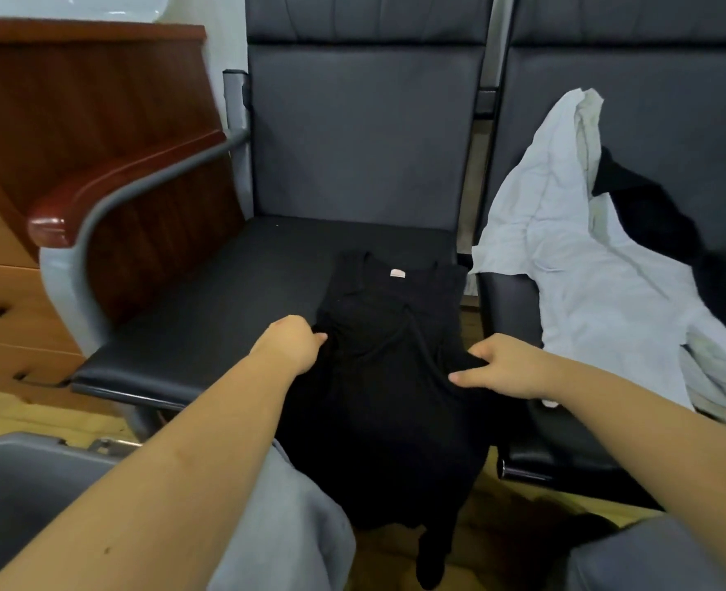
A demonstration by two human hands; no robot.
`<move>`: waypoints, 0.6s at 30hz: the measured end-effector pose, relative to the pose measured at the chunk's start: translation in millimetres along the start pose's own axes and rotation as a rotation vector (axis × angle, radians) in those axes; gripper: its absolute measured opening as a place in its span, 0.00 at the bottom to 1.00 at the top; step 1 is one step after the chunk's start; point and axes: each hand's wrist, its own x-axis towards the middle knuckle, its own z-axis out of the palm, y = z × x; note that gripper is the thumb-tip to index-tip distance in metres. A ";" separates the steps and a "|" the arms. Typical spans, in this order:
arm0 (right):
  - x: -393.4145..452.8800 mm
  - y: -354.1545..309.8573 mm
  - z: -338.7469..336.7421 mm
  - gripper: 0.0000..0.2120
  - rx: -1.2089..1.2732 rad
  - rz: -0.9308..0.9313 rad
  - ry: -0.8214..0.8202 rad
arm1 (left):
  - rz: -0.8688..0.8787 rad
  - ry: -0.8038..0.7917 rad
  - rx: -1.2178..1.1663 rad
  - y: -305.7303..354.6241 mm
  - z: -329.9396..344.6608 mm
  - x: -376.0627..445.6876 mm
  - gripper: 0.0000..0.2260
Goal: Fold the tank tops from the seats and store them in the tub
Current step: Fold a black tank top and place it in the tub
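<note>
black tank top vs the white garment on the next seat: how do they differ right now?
The black tank top lies spread fairly flat on the near seat, neck label up, its hem hanging over the front edge; the white garment is crumpled and draped partly up the next seat's backrest. The left hand and right hand hold the black one at its sides; nothing touches the white one. Neither is folded yet.

Tank top (389, 334) on near seat (225, 300), heaped garments (578, 258) on right seat, tub (24, 484) lower left.
</note>
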 end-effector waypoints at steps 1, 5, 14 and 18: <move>-10.9 3.6 2.2 0.19 0.041 -0.029 -0.008 | 0.020 -0.006 -0.006 2.1 1.3 -4.6 0.21; -35.0 6.8 6.2 0.19 0.222 -0.146 0.142 | 0.041 0.003 -0.051 0.6 2.4 -16.1 0.19; -42.0 20.6 -29.1 0.19 0.005 0.116 0.060 | -0.171 0.220 -0.117 -40.4 -22.6 -11.3 0.24; -46.5 32.9 -45.9 0.20 0.069 0.192 0.096 | -0.389 0.261 -0.186 -72.8 -33.4 -8.4 0.23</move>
